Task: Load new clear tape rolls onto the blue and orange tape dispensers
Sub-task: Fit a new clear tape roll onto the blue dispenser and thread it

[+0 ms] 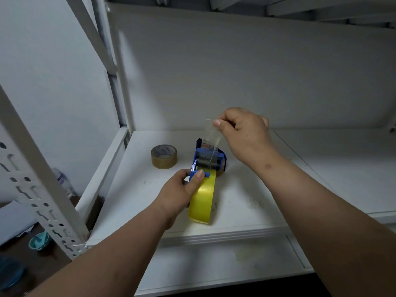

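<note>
- You are working on a white shelf, scuffed and speckled near its front edge, with a white back panel behind and another shelf board overhead.
- A perforated white upright stands at your left; beyond it lies a dark floor with a small teal dish.
- Your left hand is clamped on the blue tape dispenser, which carries a yellowish tape roll near the front lip.
- Your right hand pinches the clear tape end above the dispenser.
- A spare tape roll sits just left of it; the shelf to the right is open.
</note>
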A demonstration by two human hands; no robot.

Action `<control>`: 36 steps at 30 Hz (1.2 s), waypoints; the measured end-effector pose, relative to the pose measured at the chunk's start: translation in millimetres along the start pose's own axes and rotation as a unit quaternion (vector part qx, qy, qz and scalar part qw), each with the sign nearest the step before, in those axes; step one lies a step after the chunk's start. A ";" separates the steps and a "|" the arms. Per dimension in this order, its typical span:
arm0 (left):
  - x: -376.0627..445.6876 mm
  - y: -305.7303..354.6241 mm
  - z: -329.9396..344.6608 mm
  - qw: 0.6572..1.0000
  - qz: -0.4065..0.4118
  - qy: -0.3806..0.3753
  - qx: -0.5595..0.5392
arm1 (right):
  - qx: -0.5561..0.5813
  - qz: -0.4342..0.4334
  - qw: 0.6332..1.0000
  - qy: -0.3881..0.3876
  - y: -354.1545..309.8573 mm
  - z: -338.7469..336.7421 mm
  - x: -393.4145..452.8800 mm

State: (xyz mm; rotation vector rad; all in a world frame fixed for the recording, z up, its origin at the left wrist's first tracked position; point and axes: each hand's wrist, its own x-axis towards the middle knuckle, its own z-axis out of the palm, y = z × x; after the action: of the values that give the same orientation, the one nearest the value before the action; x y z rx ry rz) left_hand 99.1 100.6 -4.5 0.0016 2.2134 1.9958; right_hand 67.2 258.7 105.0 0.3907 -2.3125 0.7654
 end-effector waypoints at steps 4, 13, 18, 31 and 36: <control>1.8 -5.4 -8.4 0.997 -0.028 -0.061 -0.033 | 0.016 -0.007 1.000 -0.009 0.1 1.1 4.9; 6.2 -10.4 -13.1 0.997 -0.012 -0.068 -0.016 | 0.023 -0.049 0.998 0.008 -6.6 8.0 3.0; 12.0 -10.8 -8.2 0.999 0.007 -0.048 0.000 | 0.003 -0.059 0.998 0.026 -3.8 4.7 4.3; 20.5 -4.8 -5.3 1.000 -0.002 -0.016 0.005 | 0.002 -0.071 0.997 0.035 -7.5 8.3 6.1; 15.1 -6.6 -5.4 1.000 -0.006 -0.019 0.001 | 0.006 -0.062 0.998 0.019 -3.3 8.5 14.8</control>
State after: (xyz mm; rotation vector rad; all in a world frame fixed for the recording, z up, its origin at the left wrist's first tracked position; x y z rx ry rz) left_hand 84.3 96.1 -12.3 0.0261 2.1867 1.9712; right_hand 53.6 249.8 111.2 0.5160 -2.2255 0.7192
